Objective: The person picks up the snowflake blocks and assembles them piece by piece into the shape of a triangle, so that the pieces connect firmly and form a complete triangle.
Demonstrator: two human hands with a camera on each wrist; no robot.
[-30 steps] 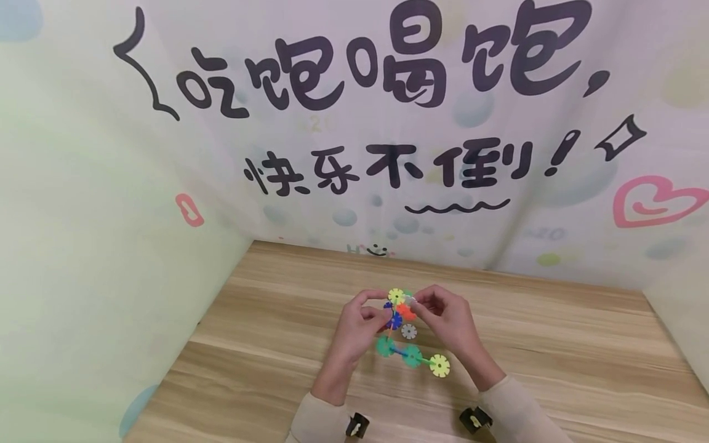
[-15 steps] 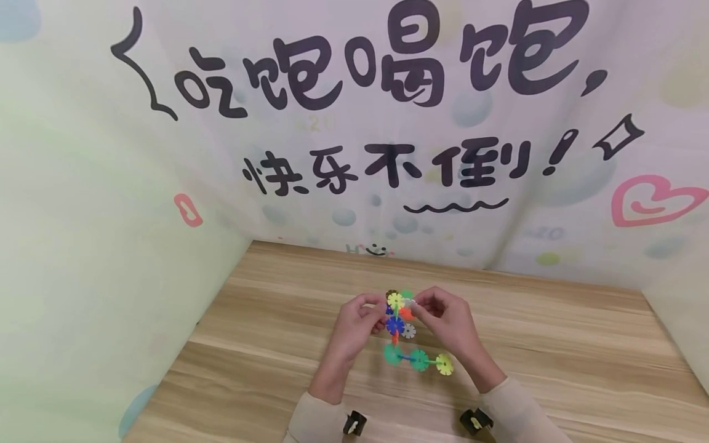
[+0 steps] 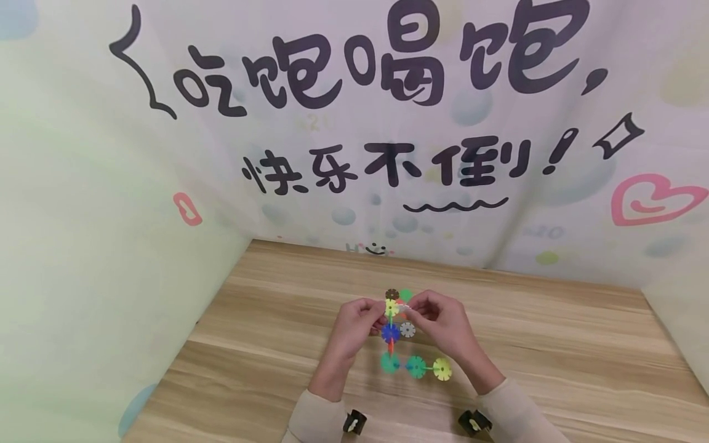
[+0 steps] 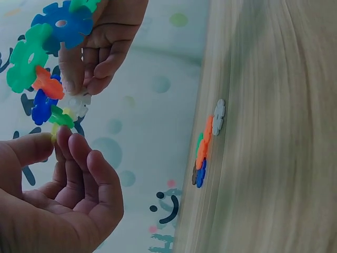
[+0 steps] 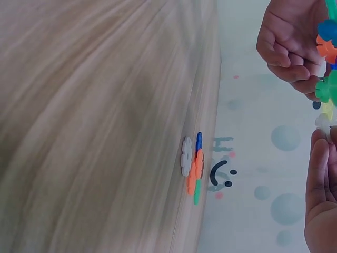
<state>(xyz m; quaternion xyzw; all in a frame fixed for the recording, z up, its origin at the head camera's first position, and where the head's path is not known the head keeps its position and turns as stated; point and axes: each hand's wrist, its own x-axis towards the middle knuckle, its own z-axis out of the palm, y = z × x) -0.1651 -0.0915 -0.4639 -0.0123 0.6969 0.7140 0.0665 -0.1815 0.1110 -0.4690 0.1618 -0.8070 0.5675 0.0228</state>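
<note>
A chain of notched plastic snowflake discs hangs above the table, bent like an L. Its yellow top disc (image 3: 392, 307) is pinched between the thumb and forefinger of my left hand (image 3: 354, 326). My right hand (image 3: 445, 320) pinches a whitish snowflake disc (image 4: 81, 104), its edge right at that yellow disc. Below come a green disc seen edge-on, a blue disc (image 3: 390, 333), an orange one and a teal disc (image 3: 390, 362). The lower arm of the chain runs right to another teal disc (image 3: 416, 367) and a yellow end disc (image 3: 442, 369).
Loose snowflake discs lie on the wooden table (image 3: 266, 344) behind the chain: a grey one (image 3: 407, 330), a brown one (image 3: 392, 294), a green one (image 3: 406, 295), plus orange (image 4: 209, 129) and blue (image 4: 201, 174) ones. A printed cloth wall (image 3: 332, 209) stands at the table's back edge.
My left fingers have shifted from beside the blue disc up to the yellow top disc. The chain has moved slightly lower and hangs straighter. The whitish disc stays in my right hand.
</note>
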